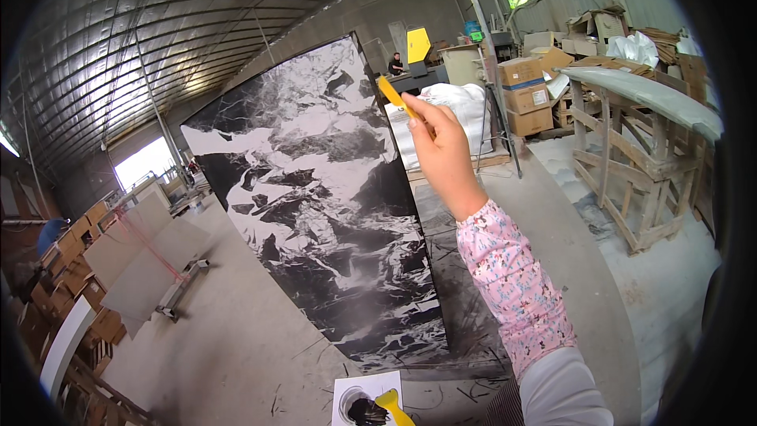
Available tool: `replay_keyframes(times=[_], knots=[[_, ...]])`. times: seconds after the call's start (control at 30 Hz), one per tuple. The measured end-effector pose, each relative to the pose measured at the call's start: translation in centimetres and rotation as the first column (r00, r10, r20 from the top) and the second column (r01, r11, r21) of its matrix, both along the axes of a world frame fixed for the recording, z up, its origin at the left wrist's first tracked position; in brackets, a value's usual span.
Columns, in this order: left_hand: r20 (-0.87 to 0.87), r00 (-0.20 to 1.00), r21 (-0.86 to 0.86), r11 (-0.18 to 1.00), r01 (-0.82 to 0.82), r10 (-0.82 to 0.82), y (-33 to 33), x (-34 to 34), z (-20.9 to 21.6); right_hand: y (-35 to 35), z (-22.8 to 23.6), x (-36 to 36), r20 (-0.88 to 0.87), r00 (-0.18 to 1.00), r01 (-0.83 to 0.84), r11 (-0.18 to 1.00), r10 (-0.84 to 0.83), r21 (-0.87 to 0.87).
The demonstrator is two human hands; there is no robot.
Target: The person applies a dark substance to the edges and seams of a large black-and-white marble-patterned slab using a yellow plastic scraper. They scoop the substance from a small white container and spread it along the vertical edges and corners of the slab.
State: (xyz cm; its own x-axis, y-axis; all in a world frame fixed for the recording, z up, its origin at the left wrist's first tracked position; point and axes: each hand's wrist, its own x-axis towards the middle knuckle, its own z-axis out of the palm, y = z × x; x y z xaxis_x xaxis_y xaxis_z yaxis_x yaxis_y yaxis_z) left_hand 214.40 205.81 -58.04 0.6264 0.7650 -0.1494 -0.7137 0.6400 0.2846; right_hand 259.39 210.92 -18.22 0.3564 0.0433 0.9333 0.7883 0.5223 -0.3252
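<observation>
My right hand (pixel 441 154), in a pink floral sleeve, is raised near the upper right edge of a tall slab. Its fingers are closed on a yellow scraper (pixel 390 95), whose blade end points up beside that edge. The slab (pixel 331 138) has a black and white marbled face and stands tilted before me. Below it, a white sheet (pixel 386 381) bears a tub (pixel 345 404) with black paste. A second yellow scraper (pixel 392 405) lies at the tub, against the paste. My left hand is out of view.
At right stand a wooden frame (pixel 623 158) with a pale curved top and stacked cardboard boxes (pixel 527 96). A thin black stand (pixel 505 130) rises behind my hand. Grey panels on a wheeled rack (pixel 138 256) are at left. A person (pixel 396 64) sits far back. Dark scraps litter the floor.
</observation>
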Motion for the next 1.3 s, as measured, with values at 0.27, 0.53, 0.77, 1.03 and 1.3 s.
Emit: replay_keyframes(times=[0.27,0.53,0.77,1.03,1.3], knots=[[-0.018,1.0,0.002,1.0,-0.017,0.017,-0.3,0.0,0.4,1.6,2.2,-0.6,0.008,1.0,0.01,0.999,-0.01,0.044],[-0.028,0.999,0.002,1.0,-0.027,0.027,-0.6,0.0,0.5,1.1,2.2,-0.7,-0.008,1.0,-0.012,1.0,0.012,-0.017],[-0.034,0.999,0.0,1.0,-0.028,0.028,-0.6,0.3,0.7,1.3,0.3,0.0,-0.004,0.998,-0.06,0.998,0.06,-0.018],[-0.048,0.998,0.002,0.999,-0.04,0.04,-0.6,0.1,0.7,1.0,-3.0,-0.5,-0.068,0.991,-0.121,0.991,0.117,-0.057],[-0.058,0.997,0.005,0.999,-0.042,0.042,-0.7,0.2,0.8,1.1,-6.8,-0.3,-0.119,0.98,-0.171,0.98,0.159,-0.103]])
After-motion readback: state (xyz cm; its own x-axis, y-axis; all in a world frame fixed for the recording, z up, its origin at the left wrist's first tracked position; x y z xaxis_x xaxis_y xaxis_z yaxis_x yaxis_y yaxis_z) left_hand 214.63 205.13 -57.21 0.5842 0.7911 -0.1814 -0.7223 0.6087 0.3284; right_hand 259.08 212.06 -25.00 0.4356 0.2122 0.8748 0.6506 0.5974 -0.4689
